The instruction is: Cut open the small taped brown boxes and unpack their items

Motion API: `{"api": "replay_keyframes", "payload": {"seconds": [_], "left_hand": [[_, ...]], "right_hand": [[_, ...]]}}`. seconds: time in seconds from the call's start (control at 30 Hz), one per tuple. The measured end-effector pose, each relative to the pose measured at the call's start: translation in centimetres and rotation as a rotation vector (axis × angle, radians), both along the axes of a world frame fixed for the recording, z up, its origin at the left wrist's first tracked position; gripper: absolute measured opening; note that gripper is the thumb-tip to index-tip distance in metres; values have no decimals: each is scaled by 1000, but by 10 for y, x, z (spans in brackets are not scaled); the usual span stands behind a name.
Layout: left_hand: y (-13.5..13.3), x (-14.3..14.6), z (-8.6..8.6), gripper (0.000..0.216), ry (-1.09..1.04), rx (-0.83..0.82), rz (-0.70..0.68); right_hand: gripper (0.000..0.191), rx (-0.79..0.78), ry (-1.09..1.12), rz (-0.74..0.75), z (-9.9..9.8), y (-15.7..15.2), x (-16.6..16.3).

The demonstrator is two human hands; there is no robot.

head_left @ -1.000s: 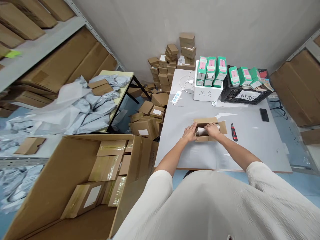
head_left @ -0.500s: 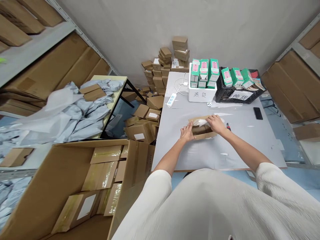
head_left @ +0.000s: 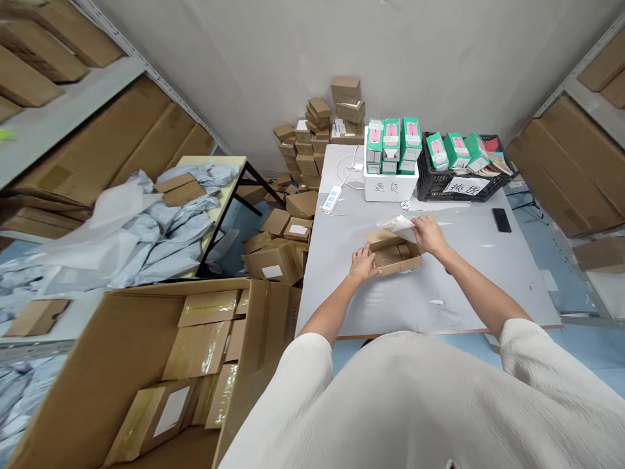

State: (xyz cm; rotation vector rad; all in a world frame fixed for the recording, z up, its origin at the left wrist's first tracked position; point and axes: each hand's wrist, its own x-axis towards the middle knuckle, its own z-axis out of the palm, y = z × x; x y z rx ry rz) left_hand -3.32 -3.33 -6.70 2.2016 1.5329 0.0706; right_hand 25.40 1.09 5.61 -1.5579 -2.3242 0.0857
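A small open cardboard box [head_left: 390, 257] rests on the grey table, its brown inside showing. My left hand [head_left: 364, 262] grips its left end, fingers over the wall. Above the box's far right corner, my right hand [head_left: 430, 234] is closed on a white wrapped packet [head_left: 398, 223], which slants up out of the box. What the white wrapping contains, if anything, is hidden.
Behind the box stand a white bin [head_left: 390, 187] and a black crate [head_left: 454, 185], both holding green-and-pink boxes. A power strip [head_left: 332, 199] lies left, a phone [head_left: 501, 220] right. A large carton [head_left: 131, 352] of taped boxes stands left of the table [head_left: 469, 286].
My right hand has lifted the white packet up from the box, uncovering more of its inside. My left hand has stayed at the box's left end. The view has shifted slightly.
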Motion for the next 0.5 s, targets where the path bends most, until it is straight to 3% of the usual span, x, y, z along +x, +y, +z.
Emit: {"api": "replay_keyframes", "payload": {"seconds": [0.27,0.5], "left_hand": [[37,6,1,50,85,34,45],[87,3,-1,53,109,21,136]], "right_hand": [[32,48,198,-34,12,1,8],[32,-76,314,-113,-9,-3,15]]}}
